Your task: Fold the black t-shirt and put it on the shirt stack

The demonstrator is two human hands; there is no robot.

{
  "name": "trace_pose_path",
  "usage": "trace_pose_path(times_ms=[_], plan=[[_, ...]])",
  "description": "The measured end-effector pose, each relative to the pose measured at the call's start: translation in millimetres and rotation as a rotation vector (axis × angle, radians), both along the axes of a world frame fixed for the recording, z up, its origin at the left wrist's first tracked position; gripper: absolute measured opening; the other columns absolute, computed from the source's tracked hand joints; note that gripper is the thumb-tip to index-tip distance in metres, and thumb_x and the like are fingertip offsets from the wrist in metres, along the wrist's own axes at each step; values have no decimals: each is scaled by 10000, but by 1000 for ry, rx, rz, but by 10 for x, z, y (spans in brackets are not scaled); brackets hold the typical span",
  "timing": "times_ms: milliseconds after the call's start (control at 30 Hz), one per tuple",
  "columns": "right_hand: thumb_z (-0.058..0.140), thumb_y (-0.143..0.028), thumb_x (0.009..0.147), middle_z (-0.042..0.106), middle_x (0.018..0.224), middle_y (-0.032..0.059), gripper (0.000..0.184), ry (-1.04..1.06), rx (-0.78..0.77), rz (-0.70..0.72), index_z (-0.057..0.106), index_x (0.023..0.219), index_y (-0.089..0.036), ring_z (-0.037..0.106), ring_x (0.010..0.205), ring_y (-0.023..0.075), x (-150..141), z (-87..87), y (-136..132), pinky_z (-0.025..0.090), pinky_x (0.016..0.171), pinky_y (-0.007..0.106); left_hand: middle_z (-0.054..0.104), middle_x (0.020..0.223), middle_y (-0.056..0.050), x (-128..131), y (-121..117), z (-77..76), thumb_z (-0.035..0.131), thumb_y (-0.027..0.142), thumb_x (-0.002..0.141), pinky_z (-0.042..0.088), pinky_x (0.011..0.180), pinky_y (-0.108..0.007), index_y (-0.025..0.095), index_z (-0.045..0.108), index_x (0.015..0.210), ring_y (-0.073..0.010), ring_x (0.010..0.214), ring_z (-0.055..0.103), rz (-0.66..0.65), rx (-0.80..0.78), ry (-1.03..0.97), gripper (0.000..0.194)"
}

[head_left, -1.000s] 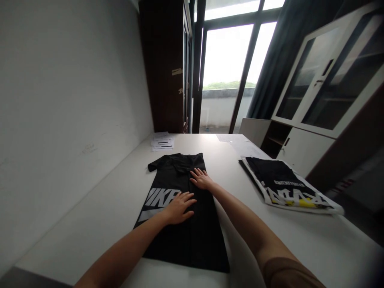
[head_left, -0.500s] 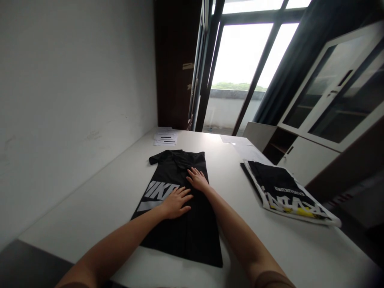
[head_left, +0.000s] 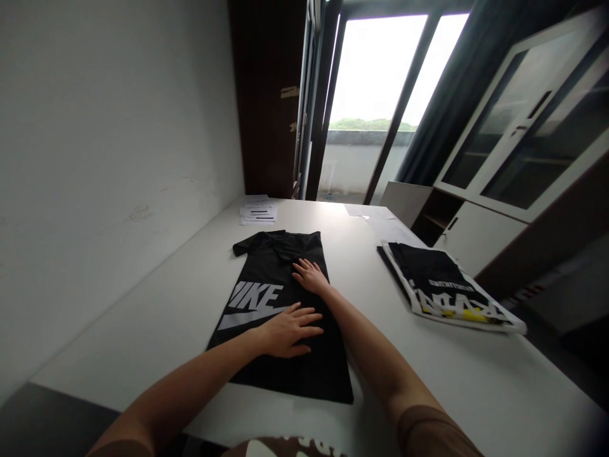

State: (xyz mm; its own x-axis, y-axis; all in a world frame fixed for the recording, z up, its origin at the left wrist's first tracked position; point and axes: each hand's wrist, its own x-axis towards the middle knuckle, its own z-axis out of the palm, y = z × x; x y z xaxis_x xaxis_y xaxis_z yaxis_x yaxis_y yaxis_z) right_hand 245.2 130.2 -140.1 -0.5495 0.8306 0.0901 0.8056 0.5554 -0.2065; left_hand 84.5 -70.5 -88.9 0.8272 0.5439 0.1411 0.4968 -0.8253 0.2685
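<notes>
A black T-shirt (head_left: pixel 266 273) with white lettering lies lengthwise on the white table (head_left: pixel 152 304), its right side folded inward and one sleeve sticking out at the far left. My left hand (head_left: pixel 288 330) lies flat and open on the lower folded part, fingers pointing right. My right hand (head_left: pixel 310 276) rests flat and open higher up on the fold, near the collar end. Neither hand holds anything.
A stack of folded black and white shirts (head_left: pixel 447 289) lies at the right of the table. Papers (head_left: pixel 258 211) sit at the far left corner, more sheets (head_left: pixel 366 214) beyond the shirt. A wall runs along the left; cabinets (head_left: pixel 518 146) stand at the right.
My left hand has slid down and to the right on the folded shirt, uncovering more of the white lettering. My right hand has stayed near the collar end. The camera shifted slightly.
</notes>
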Motion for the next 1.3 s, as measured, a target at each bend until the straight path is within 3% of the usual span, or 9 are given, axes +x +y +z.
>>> trace_pose_path(times_ms=[200,333,567,733,1000,1300], plan=[[349,-612,1070,283,1708,47,614,-1,-21,-8,428,1602,-316,212,1589,260,3,38,-15,141,1280,484,476,1608,-104,151,-236,102,529,486,1024,220,1264,-587,245,524,1509,-323,1513,391,-188,-25,-7,541],[355,-618,1067,287,1707,47,616,11,-27,0,439,1597,-314,207,1590,262,14,41,-14,141,1281,485,566,1534,-89,242,-309,46,543,450,1020,285,1251,-522,237,595,1432,-290,1424,511,-288,-13,-62,467],[362,-590,1070,289,1705,35,587,20,-27,38,459,1585,-327,211,1590,258,71,15,39,158,1282,486,647,1434,-103,275,-259,-67,665,515,941,425,1148,-425,229,674,1306,-294,1323,596,-338,16,-146,463],[379,-570,1069,314,1695,23,577,13,-22,52,447,1592,-336,235,1583,249,180,11,128,170,1283,463,626,1462,-108,272,-262,-77,709,546,903,401,1175,-431,219,658,1333,-299,1359,569,-348,8,-148,543],[377,-577,1067,288,1706,53,608,-12,-31,-181,423,1606,-300,202,1592,264,398,-8,267,180,1272,478,387,1662,-111,231,-355,77,669,551,924,262,1260,-552,234,516,1525,-350,1563,292,-267,7,-43,696],[371,-571,1064,275,1711,65,607,-5,-52,-225,416,1608,-305,201,1590,263,394,0,253,176,1263,487,346,1683,-110,219,-369,131,648,538,940,193,1276,-579,239,443,1581,-351,1575,257,-259,-61,-42,736]])
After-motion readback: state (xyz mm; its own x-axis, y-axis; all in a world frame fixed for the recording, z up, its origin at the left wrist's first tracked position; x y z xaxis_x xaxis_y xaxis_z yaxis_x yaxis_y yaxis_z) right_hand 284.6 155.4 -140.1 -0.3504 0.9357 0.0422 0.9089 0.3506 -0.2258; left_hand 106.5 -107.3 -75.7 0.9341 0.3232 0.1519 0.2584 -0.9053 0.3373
